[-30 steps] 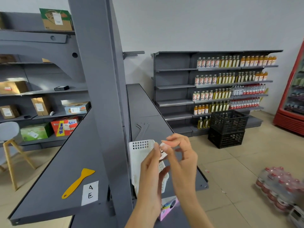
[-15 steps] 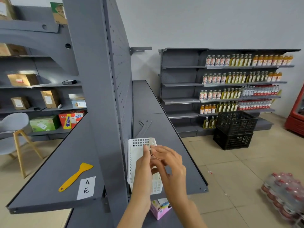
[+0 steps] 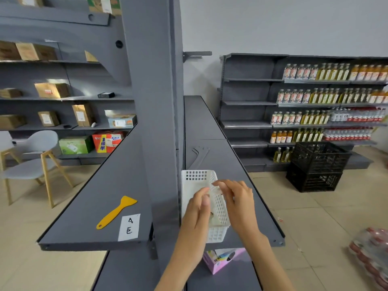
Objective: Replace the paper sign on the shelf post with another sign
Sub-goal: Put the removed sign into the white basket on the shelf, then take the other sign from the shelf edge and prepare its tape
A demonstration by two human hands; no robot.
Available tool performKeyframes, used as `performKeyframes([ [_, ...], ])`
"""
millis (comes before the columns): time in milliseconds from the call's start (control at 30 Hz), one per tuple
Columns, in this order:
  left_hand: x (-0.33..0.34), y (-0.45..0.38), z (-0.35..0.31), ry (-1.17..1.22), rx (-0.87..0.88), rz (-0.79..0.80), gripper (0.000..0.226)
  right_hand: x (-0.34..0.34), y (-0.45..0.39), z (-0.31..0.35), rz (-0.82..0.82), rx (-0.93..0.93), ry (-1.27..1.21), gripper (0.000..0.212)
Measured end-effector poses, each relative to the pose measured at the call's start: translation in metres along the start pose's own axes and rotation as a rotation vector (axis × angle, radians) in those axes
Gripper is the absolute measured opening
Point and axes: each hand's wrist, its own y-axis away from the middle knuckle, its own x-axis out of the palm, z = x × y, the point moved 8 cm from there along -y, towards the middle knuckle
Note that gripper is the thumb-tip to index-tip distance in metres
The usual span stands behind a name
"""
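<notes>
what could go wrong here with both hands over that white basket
The white basket sits near the shelf's front end, so a nudge from the left hand or right hand might tip it off. Whatever the fingers are working with is tiny and could drop through the basket holes. The paper sign lies loose by the edge.

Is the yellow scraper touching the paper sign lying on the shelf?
Apart. In the head view the yellow scraper lies left of the paper sign, with a strip of bare grey shelf plainly visible between them.
</notes>
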Motion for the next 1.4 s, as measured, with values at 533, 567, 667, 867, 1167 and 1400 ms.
performKeyframes([
  [533, -0.125, 0.007, -0.047, -0.085, 0.314, -0.01, 0.014, 0.003, 0.03, 0.15, -0.096, -0.066, -0.431, 0.039],
  [567, -0.137, 0.006, -0.045, -0.07, 0.306, -0.011, 0.014, 0.013, 0.033, 0.167, -0.031, -0.108, -0.412, 0.038],
  [667, -0.174, 0.002, -0.035, -0.092, 0.289, -0.014, 0.022, 0.052, 0.039, 0.203, 0.162, -0.173, -0.278, 0.034],
  [867, -0.235, -0.02, 0.023, -0.602, 0.235, -0.004, 0.011, 0.138, 0.044, 0.202, 0.48, -0.008, 0.08, 0.014],
  [1167, -0.262, -0.039, 0.096, -0.785, 0.065, 0.202, 0.038, 0.221, 0.048, 0.137, 0.793, 0.246, 0.344, 0.061],
  [1400, -0.262, -0.056, 0.108, -0.769, 0.072, 0.213, 0.042, 0.242, 0.035, 0.117, 0.862, 0.359, 0.333, 0.042],
])
